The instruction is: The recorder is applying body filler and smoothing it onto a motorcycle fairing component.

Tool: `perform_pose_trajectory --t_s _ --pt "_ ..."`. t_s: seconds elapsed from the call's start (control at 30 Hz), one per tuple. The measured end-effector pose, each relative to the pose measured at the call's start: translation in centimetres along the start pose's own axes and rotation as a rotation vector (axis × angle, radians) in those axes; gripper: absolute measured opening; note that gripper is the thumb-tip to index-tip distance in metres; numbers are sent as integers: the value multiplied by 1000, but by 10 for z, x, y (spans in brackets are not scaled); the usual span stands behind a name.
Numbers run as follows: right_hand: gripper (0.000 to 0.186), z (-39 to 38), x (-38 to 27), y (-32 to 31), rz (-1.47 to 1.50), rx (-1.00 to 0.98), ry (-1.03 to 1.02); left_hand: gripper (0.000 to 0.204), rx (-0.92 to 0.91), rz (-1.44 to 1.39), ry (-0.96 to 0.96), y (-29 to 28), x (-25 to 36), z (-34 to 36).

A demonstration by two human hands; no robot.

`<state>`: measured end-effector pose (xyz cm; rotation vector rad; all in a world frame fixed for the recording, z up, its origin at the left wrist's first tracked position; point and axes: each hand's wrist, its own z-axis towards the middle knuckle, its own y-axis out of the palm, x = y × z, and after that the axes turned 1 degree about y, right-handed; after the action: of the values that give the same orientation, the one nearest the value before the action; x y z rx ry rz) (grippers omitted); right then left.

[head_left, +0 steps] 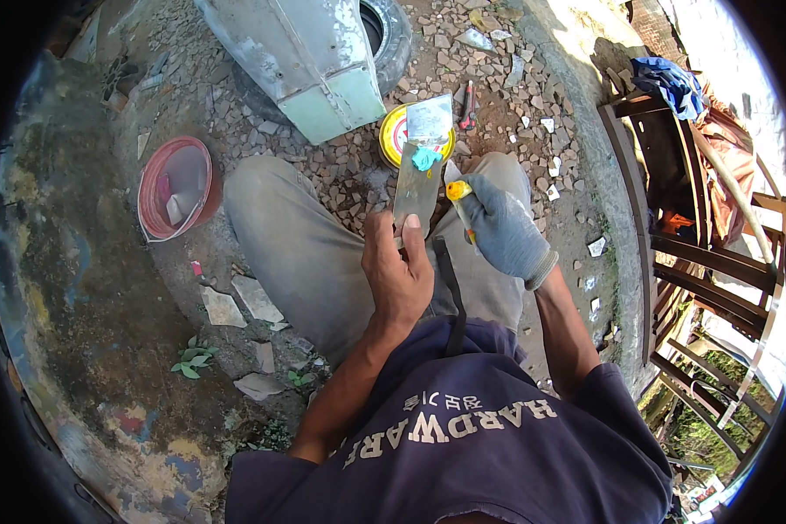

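My bare left hand [397, 271] grips the near end of a flat grey metal plate [416, 194] between thumb and fingers. A lump of turquoise paste [425, 158] sits near its far end, with a small yellow dab [429, 174] beside it. In a grey glove, my right hand [499, 229] is closed around a small yellow tube [458, 189], its orange-yellow end close to the plate's right edge. A pale blade-like piece [451, 172] shows just beyond the tube; I cannot tell whether the same hand holds it. Beyond the plate stands a yellow-rimmed round tin [390, 144], partly covered by a square metal sheet [430, 117].
A red-handled tool [469, 106] lies right of the tin. At the top, a grey and pale-green metal panel [323, 92] rests against a tyre [395, 48]. Left stands a pink bucket [146, 210]. Broken stones [341, 175] cover the ground; a wooden frame [716, 297] is at right.
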<state>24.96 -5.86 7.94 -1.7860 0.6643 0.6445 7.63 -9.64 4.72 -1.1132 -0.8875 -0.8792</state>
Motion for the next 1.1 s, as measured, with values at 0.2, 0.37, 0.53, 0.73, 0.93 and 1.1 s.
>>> perform_pose_trajectory --t_s 0.2,0.37,0.53,0.73,0.93,1.1 --pt "26 7 12 -5 179 -68 71 20 32 40 21 -1 -4 -1" --pt "26 16 3 -20 660 -254 303 21 38 51 -11 -4 -9 -1" --pt "39 14 11 -14 958 -343 372 22 57 45 -29 -5 -11 1" --pt "65 9 21 -14 815 -465 261 22 57 79 -50 -11 -20 2" --pt "48 15 17 -15 638 -491 340 22 90 10 -74 -14 -12 9" --pt "32 16 10 -15 555 -466 380 20 57 57 -82 -15 -11 8"
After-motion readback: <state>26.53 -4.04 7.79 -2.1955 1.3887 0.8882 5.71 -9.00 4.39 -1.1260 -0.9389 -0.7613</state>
